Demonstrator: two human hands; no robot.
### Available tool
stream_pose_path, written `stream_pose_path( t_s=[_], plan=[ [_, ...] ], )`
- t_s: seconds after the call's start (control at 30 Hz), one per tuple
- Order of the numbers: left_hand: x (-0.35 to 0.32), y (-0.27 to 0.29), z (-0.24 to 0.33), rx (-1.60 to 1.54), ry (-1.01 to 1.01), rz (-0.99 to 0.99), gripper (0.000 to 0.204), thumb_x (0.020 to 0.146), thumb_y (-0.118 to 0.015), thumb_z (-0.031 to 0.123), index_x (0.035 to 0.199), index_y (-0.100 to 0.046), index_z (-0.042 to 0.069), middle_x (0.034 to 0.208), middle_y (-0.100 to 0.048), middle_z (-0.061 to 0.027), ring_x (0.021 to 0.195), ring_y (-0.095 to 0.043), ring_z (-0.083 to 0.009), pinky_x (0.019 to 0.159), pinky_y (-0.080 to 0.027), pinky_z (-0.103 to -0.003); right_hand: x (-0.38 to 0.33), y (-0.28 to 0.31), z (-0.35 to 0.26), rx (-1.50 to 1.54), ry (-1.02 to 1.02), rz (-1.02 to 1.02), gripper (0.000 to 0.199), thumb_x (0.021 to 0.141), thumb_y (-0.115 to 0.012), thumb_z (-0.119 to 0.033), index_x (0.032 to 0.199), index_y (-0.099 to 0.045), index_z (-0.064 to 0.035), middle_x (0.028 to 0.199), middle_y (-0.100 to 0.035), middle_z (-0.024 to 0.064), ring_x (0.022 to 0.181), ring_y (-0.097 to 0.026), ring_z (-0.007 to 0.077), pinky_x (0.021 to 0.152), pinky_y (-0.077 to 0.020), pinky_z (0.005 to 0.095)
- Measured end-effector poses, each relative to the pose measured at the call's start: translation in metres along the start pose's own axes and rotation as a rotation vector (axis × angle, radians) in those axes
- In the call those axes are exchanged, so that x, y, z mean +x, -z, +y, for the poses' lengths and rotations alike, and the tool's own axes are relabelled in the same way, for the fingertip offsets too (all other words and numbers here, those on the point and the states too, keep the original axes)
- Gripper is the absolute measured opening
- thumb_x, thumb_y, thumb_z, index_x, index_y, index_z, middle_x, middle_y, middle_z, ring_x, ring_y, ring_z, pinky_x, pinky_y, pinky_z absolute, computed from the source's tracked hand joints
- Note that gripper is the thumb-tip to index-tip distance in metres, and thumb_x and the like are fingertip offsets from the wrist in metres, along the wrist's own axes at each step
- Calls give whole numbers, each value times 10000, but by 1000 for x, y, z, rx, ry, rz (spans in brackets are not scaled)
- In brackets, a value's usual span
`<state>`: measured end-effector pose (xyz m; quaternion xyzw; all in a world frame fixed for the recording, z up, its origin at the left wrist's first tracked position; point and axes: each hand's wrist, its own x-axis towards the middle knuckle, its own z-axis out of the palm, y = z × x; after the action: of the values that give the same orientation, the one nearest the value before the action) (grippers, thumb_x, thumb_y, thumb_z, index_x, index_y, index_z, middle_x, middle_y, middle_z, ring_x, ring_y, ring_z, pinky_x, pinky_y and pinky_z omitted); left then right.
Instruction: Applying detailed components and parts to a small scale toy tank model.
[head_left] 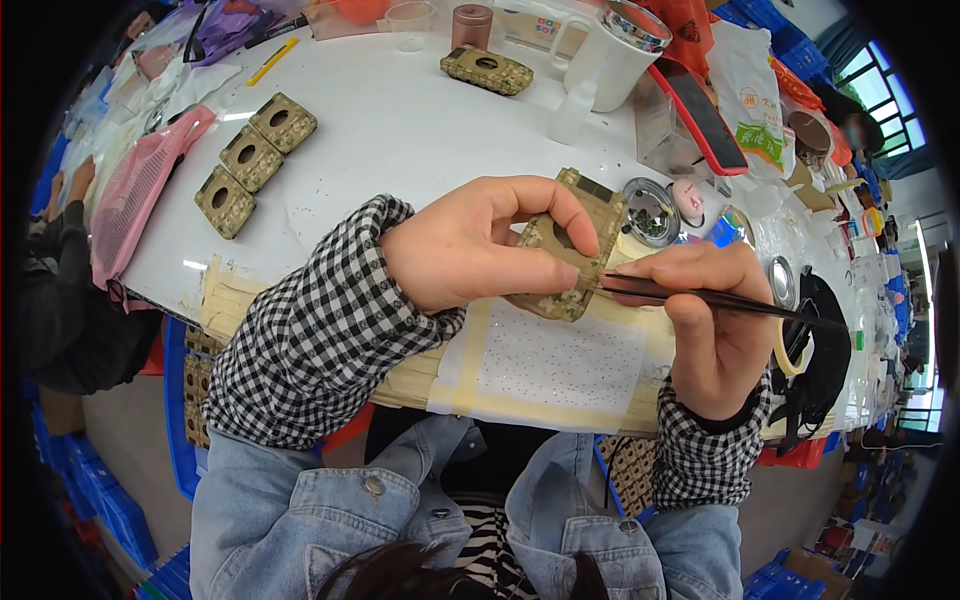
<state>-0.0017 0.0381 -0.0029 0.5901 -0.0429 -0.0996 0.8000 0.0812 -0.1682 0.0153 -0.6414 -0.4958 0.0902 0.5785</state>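
left hand [470, 250] pinches a camouflage-patterned flat plastic case [570, 255] steady; right hand [715, 320] grips dark slim tweezers [690, 296], tips seemingly touching its edge

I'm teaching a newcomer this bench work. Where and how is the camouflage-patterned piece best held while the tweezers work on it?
Probably by its long side edges, from the left, as the left hand holds the camouflage-patterned piece now: thumb across the front, fingers behind. It is flat and tilted up, and this leaves its lower right edge open where the right hand brings the tweezers tip.
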Motion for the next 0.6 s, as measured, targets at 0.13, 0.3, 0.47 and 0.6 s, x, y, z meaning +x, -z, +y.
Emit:
stream_pose_path(
  t_s=[0.13,0.3,0.47,0.6],
  plan=[
    [5,3,-13,68,-109,6,224,786,-607,17,990,-516,2,947,-577,-58,840,-574,-104,737,-464,-217,2,-3,-1,100,58,63,178,900,-554,-92,985,-505,57,947,-593,174,857,-634,221,759,-522,293],
    [3,3,-10,24,-32,31,195,783,-590,1,963,-515,0,962,-586,-69,860,-588,-123,755,-476,-242,2,-1,0,122,101,48,196,909,-534,-89,1010,-465,64,970,-583,207,874,-639,249,776,-534,311],
    [5,5,-13,1,-40,29,197,773,-550,-1,966,-514,-4,961,-583,-75,864,-590,-119,748,-472,-234,0,-4,-2,162,65,83,187,898,-555,-87,990,-490,62,949,-602,195,879,-633,238,775,-521,308],
    [4,8,-11,11,2,34,195,771,-538,4,965,-514,-6,969,-581,-82,848,-593,-117,739,-461,-225,-1,1,1,-10,68,4,161,865,-604,-77,949,-542,45,906,-626,163,877,-621,224,782,-486,305]
  ],
)
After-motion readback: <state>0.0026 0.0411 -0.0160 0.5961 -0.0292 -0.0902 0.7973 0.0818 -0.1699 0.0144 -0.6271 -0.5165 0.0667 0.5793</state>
